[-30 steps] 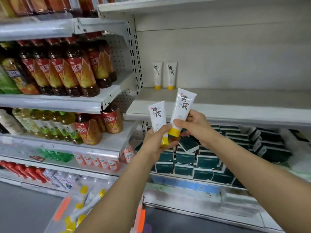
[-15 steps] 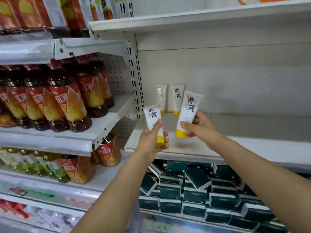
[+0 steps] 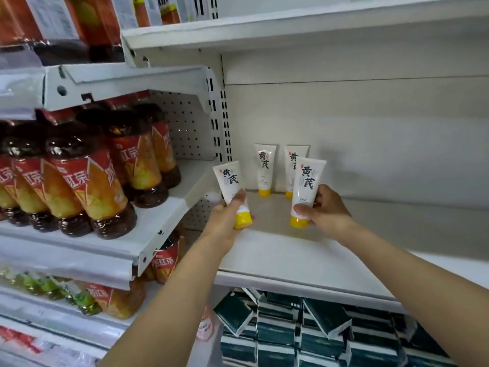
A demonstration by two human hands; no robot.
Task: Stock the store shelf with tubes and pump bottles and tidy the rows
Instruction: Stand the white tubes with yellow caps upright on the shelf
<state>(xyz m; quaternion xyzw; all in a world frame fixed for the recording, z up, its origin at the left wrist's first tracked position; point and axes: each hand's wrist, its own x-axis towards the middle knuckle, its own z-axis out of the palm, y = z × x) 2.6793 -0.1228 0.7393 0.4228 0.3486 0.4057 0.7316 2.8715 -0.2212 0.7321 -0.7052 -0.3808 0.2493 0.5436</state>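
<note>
My left hand (image 3: pixel 225 221) grips a white tube with a yellow cap (image 3: pixel 230 181), held cap down and tilted left over the front left of the white shelf (image 3: pixel 277 255). My right hand (image 3: pixel 326 210) holds a second white tube (image 3: pixel 307 184) cap down, its yellow cap at or just above the shelf surface. Two matching tubes stand upright on their caps against the back wall: one on the left (image 3: pixel 264 168), one on the right (image 3: pixel 291 160) partly hidden behind the tube in my right hand.
Dark tea bottles with orange labels (image 3: pixel 87 181) fill the neighbouring shelf on the left. A perforated upright (image 3: pixel 219 128) divides the two bays. Dark green boxes (image 3: pixel 304 329) are stacked on the shelf below. Another shelf board (image 3: pixel 291 25) runs overhead.
Both hands have carried their tubes forward and onto the shelf, closer to the two standing tubes. The view has risen and closed in on the shelf.
</note>
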